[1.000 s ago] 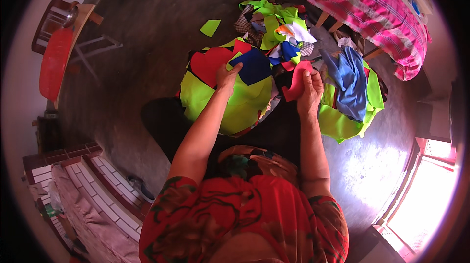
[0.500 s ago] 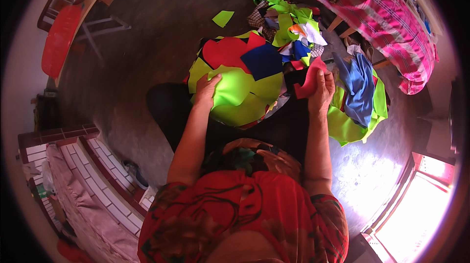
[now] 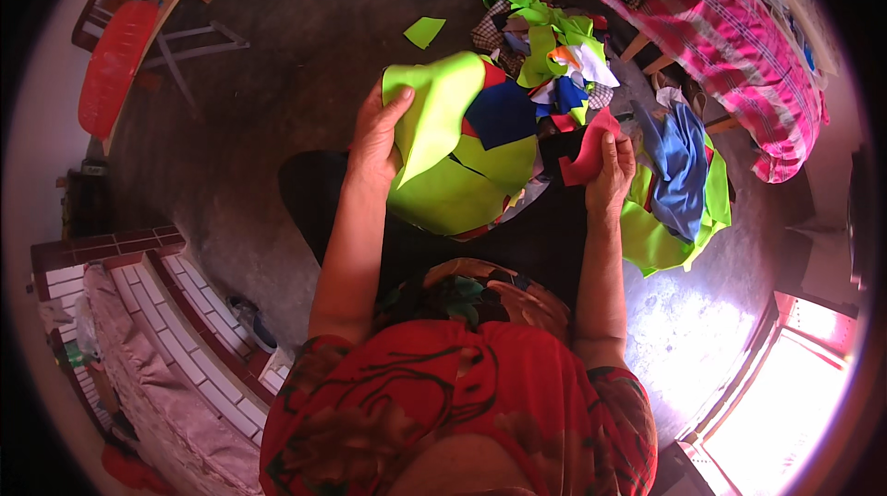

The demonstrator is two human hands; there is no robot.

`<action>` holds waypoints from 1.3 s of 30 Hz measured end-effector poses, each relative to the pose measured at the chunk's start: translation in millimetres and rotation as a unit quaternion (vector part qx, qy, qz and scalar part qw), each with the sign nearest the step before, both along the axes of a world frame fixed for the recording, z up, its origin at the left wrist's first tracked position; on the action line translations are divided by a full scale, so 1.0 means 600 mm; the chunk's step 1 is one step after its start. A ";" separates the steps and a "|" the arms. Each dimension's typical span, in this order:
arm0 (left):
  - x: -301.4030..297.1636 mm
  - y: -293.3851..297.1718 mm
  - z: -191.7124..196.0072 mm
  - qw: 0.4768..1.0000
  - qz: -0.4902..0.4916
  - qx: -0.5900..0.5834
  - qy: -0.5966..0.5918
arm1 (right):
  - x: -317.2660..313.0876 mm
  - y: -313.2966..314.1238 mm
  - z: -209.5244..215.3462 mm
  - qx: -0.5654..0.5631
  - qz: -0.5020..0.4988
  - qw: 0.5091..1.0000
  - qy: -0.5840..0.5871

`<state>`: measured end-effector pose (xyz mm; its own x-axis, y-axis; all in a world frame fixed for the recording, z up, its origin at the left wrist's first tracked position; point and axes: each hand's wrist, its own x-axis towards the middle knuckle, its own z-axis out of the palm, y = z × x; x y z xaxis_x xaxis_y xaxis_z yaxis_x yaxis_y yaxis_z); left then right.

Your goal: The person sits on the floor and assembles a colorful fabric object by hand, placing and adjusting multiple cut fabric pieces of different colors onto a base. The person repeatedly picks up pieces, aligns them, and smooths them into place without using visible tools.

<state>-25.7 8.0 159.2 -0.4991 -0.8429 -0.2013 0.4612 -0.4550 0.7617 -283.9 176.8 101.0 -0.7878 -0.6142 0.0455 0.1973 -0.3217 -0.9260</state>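
My left hand (image 3: 376,131) is closed on a lime-green fabric piece (image 3: 432,106), its thumb on top, lifted over the left side of a round layered patchwork (image 3: 462,193). That patchwork lies by my lap, with lime-green pieces and a dark blue fabric piece (image 3: 504,114) on top; part of its red is hidden by the raised cloth. On the right, my right hand (image 3: 611,173) pinches a red fabric piece (image 3: 586,156) between thumb and fingers. Just beyond the right hand sits a lime-green bundle (image 3: 651,239) with a crumpled blue cloth (image 3: 679,177) on it.
A heap of mixed scraps (image 3: 554,48) lies on the floor ahead. One loose lime-green scrap (image 3: 424,32) lies left of it. Pink plaid cloth (image 3: 730,57) drapes at the upper right. A red tub (image 3: 117,71) stands at the upper left.
My left hand has raised the lime-green piece off the patchwork, up and slightly left, covering more of the red. My right hand keeps its red piece, nearly still.
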 end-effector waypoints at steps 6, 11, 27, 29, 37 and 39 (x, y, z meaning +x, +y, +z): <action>-0.009 -0.016 -0.094 0.994 0.052 -0.042 -0.092 | -0.002 0.000 -0.003 0.013 -0.003 1.000 0.016; 0.032 -0.018 -0.220 0.958 -0.025 0.038 -0.283 | 0.003 0.001 0.004 0.010 0.009 1.000 -0.001; 0.046 0.002 -0.259 0.712 0.094 -0.346 -0.604 | 0.031 0.003 0.007 0.023 0.144 0.989 -0.034; 0.032 0.014 -0.240 0.644 0.145 -0.419 -0.623 | 0.041 -0.001 0.002 0.038 0.212 0.976 -0.040; 0.012 0.028 -0.200 0.721 0.143 -0.448 -0.509 | 0.057 -0.007 0.002 0.058 0.305 0.949 -0.054; 0.034 -0.003 -0.214 0.663 0.234 -0.482 -0.522 | 0.053 -0.005 -0.002 0.068 0.284 0.955 -0.049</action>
<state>-5.3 6.2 31.1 -0.1497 -0.8443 0.5145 -0.6287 0.4829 0.6095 -251.9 173.8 99.9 -0.3228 -0.9387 -0.1214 0.3921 -0.0159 -0.9198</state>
